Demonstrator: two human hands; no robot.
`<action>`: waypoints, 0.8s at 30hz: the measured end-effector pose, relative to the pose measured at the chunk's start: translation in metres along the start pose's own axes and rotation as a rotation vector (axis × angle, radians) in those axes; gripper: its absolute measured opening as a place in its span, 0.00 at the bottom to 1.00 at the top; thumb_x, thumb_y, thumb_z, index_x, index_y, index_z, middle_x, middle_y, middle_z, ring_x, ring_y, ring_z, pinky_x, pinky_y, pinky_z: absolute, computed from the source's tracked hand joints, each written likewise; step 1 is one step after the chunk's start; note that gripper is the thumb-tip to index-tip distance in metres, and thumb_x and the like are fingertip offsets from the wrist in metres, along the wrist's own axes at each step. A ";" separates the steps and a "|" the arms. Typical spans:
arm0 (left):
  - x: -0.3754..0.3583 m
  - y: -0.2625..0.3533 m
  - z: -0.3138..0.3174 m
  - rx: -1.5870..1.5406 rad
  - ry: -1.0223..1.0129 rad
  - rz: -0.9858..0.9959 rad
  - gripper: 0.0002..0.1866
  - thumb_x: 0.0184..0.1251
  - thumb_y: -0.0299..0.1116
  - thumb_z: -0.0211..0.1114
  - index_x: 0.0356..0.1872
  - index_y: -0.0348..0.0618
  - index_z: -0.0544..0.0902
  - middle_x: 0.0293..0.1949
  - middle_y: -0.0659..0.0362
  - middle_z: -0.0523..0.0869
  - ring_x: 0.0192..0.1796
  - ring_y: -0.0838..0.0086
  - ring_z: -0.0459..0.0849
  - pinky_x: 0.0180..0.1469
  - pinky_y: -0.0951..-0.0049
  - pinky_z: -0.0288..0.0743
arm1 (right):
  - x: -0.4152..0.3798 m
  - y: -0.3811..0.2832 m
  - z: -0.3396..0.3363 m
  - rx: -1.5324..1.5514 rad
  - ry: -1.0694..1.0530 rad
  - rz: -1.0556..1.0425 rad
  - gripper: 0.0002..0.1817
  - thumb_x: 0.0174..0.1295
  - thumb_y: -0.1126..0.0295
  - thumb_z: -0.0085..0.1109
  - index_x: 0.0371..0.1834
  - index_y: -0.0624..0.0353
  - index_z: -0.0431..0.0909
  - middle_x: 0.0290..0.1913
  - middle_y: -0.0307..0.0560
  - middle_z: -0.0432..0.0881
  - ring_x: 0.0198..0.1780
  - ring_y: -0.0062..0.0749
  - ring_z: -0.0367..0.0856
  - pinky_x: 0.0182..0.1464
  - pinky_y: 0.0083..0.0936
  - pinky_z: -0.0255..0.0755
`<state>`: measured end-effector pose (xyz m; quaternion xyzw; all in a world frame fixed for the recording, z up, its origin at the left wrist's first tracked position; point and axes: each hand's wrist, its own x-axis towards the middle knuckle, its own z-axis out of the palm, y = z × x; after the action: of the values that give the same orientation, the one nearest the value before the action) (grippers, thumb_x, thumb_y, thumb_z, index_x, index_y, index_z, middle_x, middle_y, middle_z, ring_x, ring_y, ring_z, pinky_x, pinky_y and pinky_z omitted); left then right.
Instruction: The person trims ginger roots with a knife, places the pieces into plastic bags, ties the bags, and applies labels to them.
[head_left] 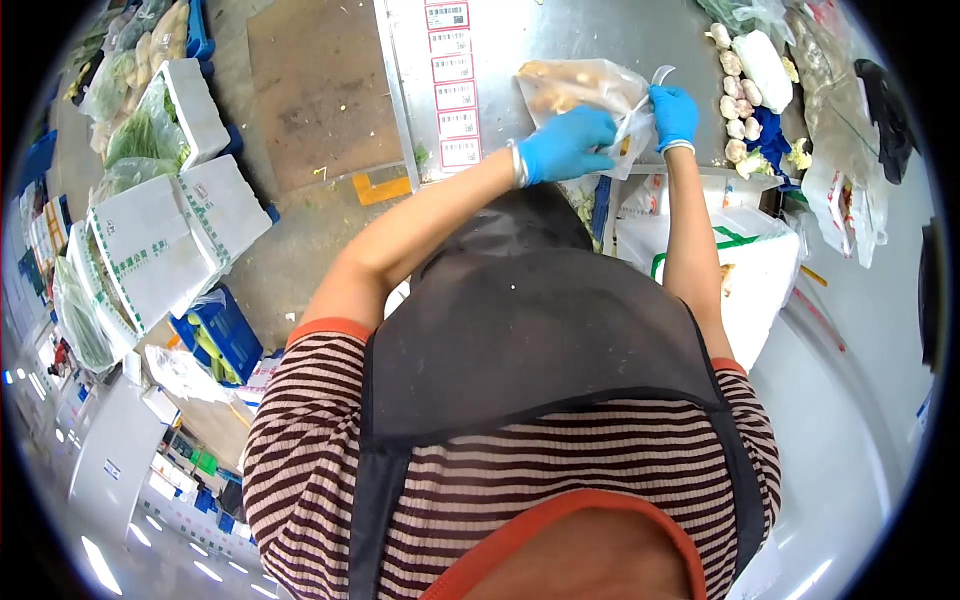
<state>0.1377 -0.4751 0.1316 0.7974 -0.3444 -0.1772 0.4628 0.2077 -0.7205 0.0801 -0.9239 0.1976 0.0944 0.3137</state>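
A clear plastic bag with light-brown pieces in it lies on the metal table. My right hand, in a blue glove, is closed on the gathered end of the bag, and a small pale curved strip stands up beside its fingers. Over the bag's near edge is my left hand, also blue-gloved, its thumb and fingers apart. Whether it touches the plastic cannot be told. Garlic bulbs line the table to the right of my right hand.
Barcode labels run down the metal table at left. Beyond is a brown board. White foam boxes and a blue crate hold vegetables at left. A white bag stands below the table's near edge; more bags hang right.
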 end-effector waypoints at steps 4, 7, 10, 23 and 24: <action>-0.014 -0.010 0.029 -0.920 0.408 -0.383 0.14 0.61 0.40 0.69 0.38 0.39 0.86 0.39 0.56 0.87 0.42 0.75 0.83 0.49 0.73 0.75 | -0.008 0.025 0.018 0.157 -0.020 0.019 0.17 0.59 0.57 0.59 0.32 0.62 0.84 0.29 0.48 0.85 0.28 0.29 0.80 0.35 0.25 0.75; -0.010 0.005 0.008 -1.289 0.539 -0.360 0.12 0.67 0.36 0.64 0.44 0.40 0.87 0.46 0.59 0.87 0.48 0.79 0.81 0.55 0.75 0.74 | -0.051 -0.008 -0.022 0.497 -0.450 0.237 0.17 0.63 0.56 0.56 0.36 0.61 0.81 0.34 0.48 0.85 0.31 0.30 0.81 0.39 0.23 0.78; -0.015 0.002 0.006 -1.095 0.523 -0.252 0.16 0.72 0.32 0.57 0.56 0.40 0.82 0.57 0.56 0.83 0.55 0.76 0.79 0.62 0.76 0.70 | -0.104 -0.052 -0.039 1.075 -0.635 0.232 0.14 0.66 0.64 0.54 0.49 0.60 0.79 0.37 0.42 0.82 0.34 0.24 0.79 0.41 0.24 0.79; 0.008 -0.015 0.018 -0.189 0.160 -0.290 0.13 0.55 0.36 0.72 0.35 0.38 0.83 0.36 0.50 0.84 0.38 0.62 0.83 0.44 0.66 0.76 | -0.114 -0.033 -0.015 0.153 -0.262 -0.412 0.05 0.62 0.73 0.61 0.37 0.61 0.83 0.36 0.41 0.83 0.38 0.26 0.81 0.43 0.26 0.75; 0.010 -0.015 0.017 -0.118 0.121 -0.255 0.14 0.53 0.38 0.73 0.32 0.37 0.83 0.34 0.50 0.83 0.38 0.61 0.82 0.44 0.65 0.76 | -0.107 -0.029 -0.018 -0.003 -0.163 -0.542 0.04 0.61 0.74 0.61 0.36 0.62 0.83 0.35 0.43 0.84 0.38 0.27 0.82 0.43 0.26 0.75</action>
<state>0.1403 -0.4877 0.1099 0.8152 -0.2006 -0.2062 0.5026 0.1244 -0.6778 0.1419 -0.9328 -0.0828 0.0815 0.3411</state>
